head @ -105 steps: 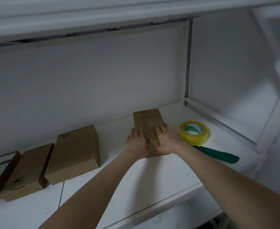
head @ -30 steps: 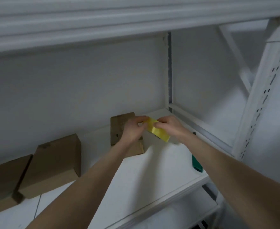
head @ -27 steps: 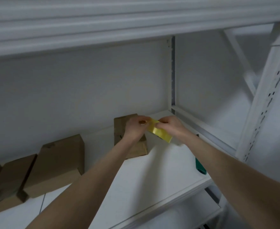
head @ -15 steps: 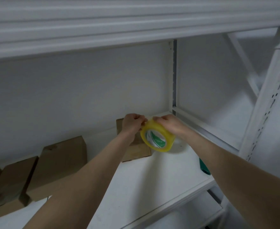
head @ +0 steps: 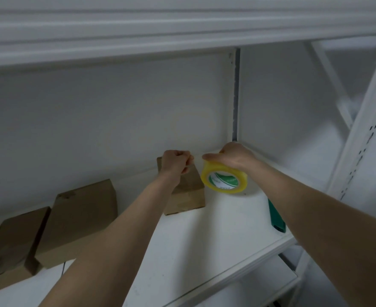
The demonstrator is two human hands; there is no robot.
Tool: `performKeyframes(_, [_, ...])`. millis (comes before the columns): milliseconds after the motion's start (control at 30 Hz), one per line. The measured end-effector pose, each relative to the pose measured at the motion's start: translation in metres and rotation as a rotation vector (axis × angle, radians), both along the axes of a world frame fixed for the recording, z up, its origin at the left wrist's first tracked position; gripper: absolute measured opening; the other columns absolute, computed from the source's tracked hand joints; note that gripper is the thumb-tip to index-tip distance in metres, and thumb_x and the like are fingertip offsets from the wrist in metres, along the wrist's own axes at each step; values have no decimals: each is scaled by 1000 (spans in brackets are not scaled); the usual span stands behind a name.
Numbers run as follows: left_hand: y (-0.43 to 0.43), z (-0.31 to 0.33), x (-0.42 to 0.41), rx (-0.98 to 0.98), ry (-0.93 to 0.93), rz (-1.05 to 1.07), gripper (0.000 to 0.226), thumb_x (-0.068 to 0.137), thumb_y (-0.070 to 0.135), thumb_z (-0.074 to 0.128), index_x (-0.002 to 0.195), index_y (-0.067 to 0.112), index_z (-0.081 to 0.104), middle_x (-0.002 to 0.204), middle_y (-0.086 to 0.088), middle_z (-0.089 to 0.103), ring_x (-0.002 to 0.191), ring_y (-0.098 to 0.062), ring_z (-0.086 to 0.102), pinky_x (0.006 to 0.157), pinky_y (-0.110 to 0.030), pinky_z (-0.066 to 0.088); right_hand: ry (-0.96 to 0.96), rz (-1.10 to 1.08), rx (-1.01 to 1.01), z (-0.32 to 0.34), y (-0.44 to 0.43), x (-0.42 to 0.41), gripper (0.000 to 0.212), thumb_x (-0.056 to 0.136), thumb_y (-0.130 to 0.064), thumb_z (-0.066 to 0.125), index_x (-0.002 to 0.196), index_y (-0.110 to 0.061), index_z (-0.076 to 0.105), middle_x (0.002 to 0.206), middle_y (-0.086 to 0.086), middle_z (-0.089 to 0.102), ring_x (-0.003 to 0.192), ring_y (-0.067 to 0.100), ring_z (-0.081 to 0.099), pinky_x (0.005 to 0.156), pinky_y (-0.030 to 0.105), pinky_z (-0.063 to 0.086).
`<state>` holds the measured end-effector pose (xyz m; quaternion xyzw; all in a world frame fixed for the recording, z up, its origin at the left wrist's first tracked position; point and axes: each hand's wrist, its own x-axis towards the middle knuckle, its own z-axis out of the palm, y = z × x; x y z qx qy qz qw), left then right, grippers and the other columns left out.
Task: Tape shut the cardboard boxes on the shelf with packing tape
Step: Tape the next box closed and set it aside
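Holding the tape roll (head: 223,181) above the shelf (head: 204,240), just right of the box (head: 187,191), the right hand (head: 233,155) has its grip curled round it; the left hand (head: 174,162) is fisted, apparently pinching the free end (head: 193,156). Slack could let tape fold onto itself.

Green flat object (head: 276,218) lying at right, partly hidden. White slotted upright (head: 364,151) further right. Pale wall (head: 94,118) behind.

I am wearing the only camera on my head; it is looking forward and down, close in, toward the back right corner of the shelf (head: 204,240); the upper shelf (head: 182,29) is crossing the top.
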<state>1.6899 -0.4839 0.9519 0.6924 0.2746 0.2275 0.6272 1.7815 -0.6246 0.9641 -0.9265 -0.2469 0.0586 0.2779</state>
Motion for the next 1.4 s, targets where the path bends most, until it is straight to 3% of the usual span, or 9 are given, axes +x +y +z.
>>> performKeyframes(67, [12,-1,-2,-58,-1,42,25,96,3,51,72,3,59,59,-8,52,38,-9,41,35,-16,31,143,31,131,2,-3,2,57,75,-70,64,66,-14,62,63,0,63,64,19,63,61,28,47])
performKeyframes(200, [34,0,-6,-159,-12,112,21,94,4,56,73,4,58,61,-7,54,50,-13,47,38,-16,40,593,171,515,6,-13,6,50,86,-58,60,78,-9,65,52,-1,59,47,11,55,54,26,47])
performKeyframes(300, [39,2,-6,-174,-28,137,20,94,4,56,74,4,58,64,-8,56,53,-13,49,38,-17,42,704,254,611,9,-12,6,41,93,-46,57,81,-8,63,50,-3,57,42,8,51,45,21,43])
performKeyframes(533, [66,0,-22,-163,-44,234,23,93,2,57,71,6,56,66,-8,56,53,-11,48,40,-18,40,373,156,209,9,-13,30,36,78,-47,76,82,-12,67,70,8,66,58,18,60,59,28,52])
performKeyframes(633, [64,-16,-30,-143,28,210,21,94,5,56,73,8,58,63,-5,57,55,-13,47,49,-22,38,469,166,138,-5,-13,32,30,81,-44,75,81,-16,66,68,8,62,52,16,57,52,27,48])
performKeyframes(767, [67,-39,-43,-182,37,221,16,95,14,55,80,14,61,73,-1,62,67,-11,54,64,-28,37,713,149,114,-33,-3,28,42,86,-45,69,53,-21,59,57,2,51,45,12,47,53,27,40])
performKeyframes(933, [78,-53,-51,-445,-67,159,19,97,17,53,80,14,61,57,8,64,70,-9,58,94,-54,37,769,150,75,-56,16,17,38,82,-48,71,58,-20,61,55,1,52,47,12,45,49,26,39])
performKeyframes(1267, [64,-52,-60,-516,-66,19,20,97,12,53,78,13,59,69,2,59,66,-9,57,81,-61,43,702,277,-51,-60,8,3,39,81,-54,69,63,-20,64,61,0,59,55,13,53,62,29,44])
performKeyframes(1400, [64,-50,-77,-475,48,-83,15,96,14,53,83,13,59,65,4,62,58,-6,61,83,-62,42,775,318,-121,-56,-6,-6,45,86,-52,65,54,-21,58,53,-2,50,46,9,43,52,24,35])
